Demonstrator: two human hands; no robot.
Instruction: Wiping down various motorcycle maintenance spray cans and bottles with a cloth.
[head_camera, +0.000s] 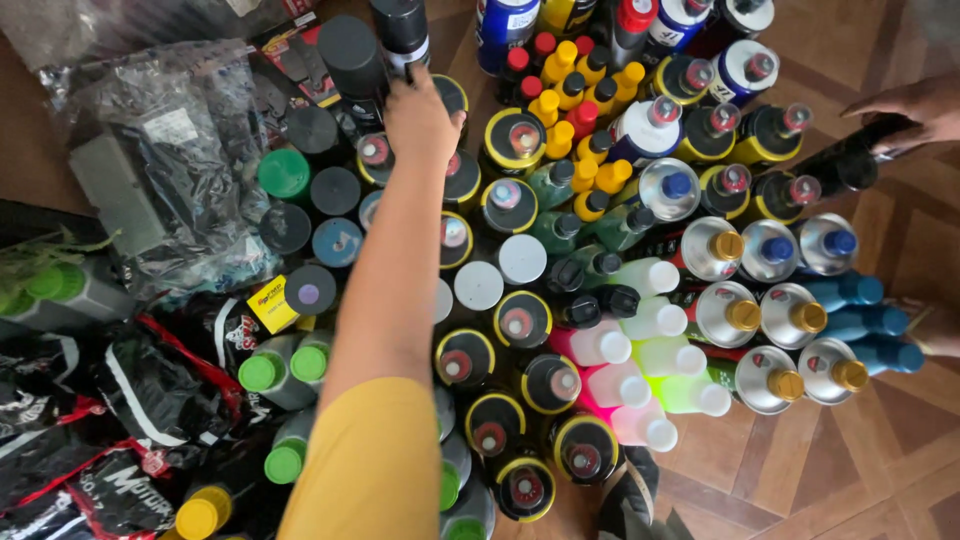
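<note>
The left hand (420, 118), at the end of an arm in a yellow sleeve (375, 465), reaches far forward. Its fingers close around a black spray can (402, 32) at the far edge of the crowd of cans and bottles standing on the wooden floor (820, 470). The right hand (912, 108) is at the right edge, fingers spread over a dark bottle (850, 160) lying there.

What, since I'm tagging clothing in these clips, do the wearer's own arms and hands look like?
The left arm is bare up to a plain mustard-yellow short sleeve. The left hand wears no glove, and no watch or ring shows. Another bare hand enters at the right edge, no sleeve in view; whose it is cannot be told.
</note>
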